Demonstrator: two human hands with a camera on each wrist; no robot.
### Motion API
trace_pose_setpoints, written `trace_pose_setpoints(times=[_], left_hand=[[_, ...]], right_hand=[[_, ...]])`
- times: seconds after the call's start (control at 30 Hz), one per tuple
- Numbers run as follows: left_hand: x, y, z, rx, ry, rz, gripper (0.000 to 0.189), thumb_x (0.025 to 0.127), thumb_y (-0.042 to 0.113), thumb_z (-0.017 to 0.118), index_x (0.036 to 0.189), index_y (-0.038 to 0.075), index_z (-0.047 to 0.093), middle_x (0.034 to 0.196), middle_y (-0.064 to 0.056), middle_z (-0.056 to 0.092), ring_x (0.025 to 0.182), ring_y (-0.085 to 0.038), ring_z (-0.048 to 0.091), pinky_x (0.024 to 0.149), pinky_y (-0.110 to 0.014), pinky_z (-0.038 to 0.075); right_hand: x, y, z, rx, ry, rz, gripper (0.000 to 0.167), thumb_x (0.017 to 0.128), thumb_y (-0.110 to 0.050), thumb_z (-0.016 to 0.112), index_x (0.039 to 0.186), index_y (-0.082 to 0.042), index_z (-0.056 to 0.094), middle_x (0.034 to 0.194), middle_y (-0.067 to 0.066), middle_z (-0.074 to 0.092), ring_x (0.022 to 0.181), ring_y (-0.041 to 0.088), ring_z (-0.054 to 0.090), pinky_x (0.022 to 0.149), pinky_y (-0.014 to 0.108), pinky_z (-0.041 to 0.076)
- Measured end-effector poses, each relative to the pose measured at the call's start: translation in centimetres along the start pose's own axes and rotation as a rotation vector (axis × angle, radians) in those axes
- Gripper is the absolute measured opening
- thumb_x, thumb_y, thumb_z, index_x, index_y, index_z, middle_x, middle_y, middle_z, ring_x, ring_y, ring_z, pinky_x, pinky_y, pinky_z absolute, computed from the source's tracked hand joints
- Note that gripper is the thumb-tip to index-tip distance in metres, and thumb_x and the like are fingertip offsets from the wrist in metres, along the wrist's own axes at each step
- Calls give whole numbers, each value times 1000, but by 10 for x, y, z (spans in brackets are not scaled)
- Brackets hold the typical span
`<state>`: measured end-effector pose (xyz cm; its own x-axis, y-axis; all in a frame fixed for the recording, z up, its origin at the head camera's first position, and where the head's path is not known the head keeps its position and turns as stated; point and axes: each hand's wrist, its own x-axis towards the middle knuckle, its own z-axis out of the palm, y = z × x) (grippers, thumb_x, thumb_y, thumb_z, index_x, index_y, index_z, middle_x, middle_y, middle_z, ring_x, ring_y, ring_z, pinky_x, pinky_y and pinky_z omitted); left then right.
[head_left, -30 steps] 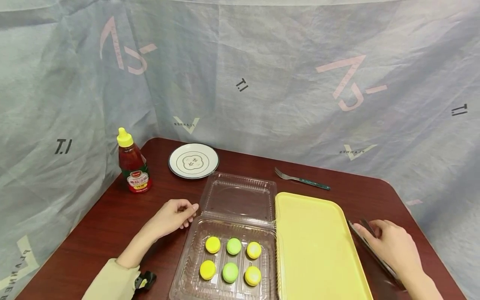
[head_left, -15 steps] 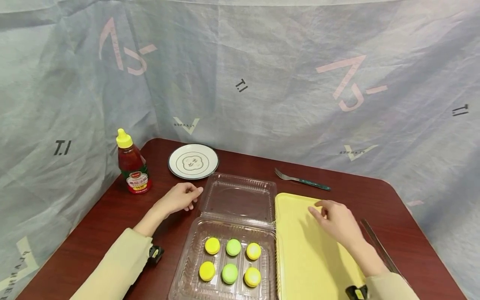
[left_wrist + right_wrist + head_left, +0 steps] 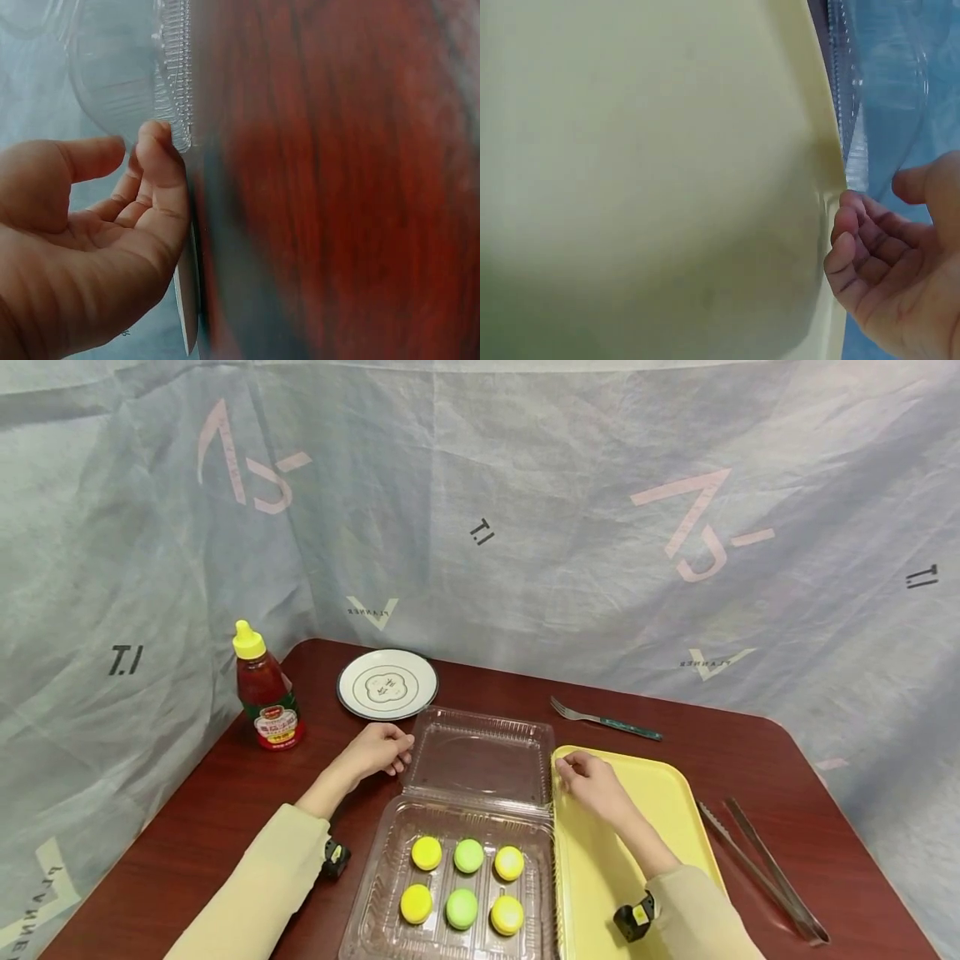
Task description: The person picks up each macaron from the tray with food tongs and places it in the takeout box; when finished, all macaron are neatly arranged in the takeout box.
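A clear plastic clamshell box lies open, its lid folded back flat behind its base. Yellow macarons and green macarons sit in rows in the base. My left hand is at the lid's left edge; the left wrist view shows its fingertips right by a lid corner, thumb apart from them. Across the lid, my right hand hovers over the far left corner of a yellow tray. In the right wrist view its bent fingers overlap the tray edge near the lid, thumb separate.
Metal tongs lie spread on the table right of the tray. A fork lies behind it. At the back left are a white plate and a ketchup bottle. A printed grey cloth hangs behind the table.
My right hand has left the tongs, which now lie on the table, and moved left across the tray to the lid's right side. My left hand has shifted slightly forward and right.
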<state>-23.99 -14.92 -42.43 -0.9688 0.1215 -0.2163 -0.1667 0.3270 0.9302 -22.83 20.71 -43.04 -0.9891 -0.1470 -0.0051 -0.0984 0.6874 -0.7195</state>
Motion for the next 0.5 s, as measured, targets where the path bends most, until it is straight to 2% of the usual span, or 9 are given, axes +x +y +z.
trace_pose_setpoints(times=[0.13, 0.2, 0.33, 0.5], left_hand=[[1, -1, 2, -28, 8, 3, 19, 101, 9, 54, 99, -9, 60, 74, -8, 61, 59, -10, 57, 54, -22, 49], [1, -2, 2, -29, 7, -2, 20, 101, 10, 54, 99, -9, 60, 73, -7, 61, 59, -10, 57, 55, -22, 49], [2, -3, 1, -48, 1, -20, 20, 101, 11, 55, 99, -8, 60, 72, -6, 60, 59, -11, 57, 55, -21, 48], [2, -2, 1, -46, 6, 8, 19, 101, 11, 56, 97, -7, 60, 73, -6, 60, 59, -11, 56, 56, -21, 47]], right_hand=[[3, -4, 4, 118, -7, 74, 22, 104, -18, 53, 95, 0, 63, 68, 8, 60, 58, 16, 52, 55, 29, 41], [3, -5, 5, 160, -11, 86, 21, 103, -16, 53, 94, 1, 62, 67, 8, 58, 57, 16, 50, 54, 28, 40], [3, -7, 6, 195, -14, 97, 20, 103, -13, 53, 94, 3, 60, 65, 7, 55, 56, 14, 48, 52, 27, 38], [2, -11, 3, 212, -5, 96, 20, 104, -13, 52, 97, 4, 59, 67, 7, 55, 57, 14, 47, 51, 25, 36]])
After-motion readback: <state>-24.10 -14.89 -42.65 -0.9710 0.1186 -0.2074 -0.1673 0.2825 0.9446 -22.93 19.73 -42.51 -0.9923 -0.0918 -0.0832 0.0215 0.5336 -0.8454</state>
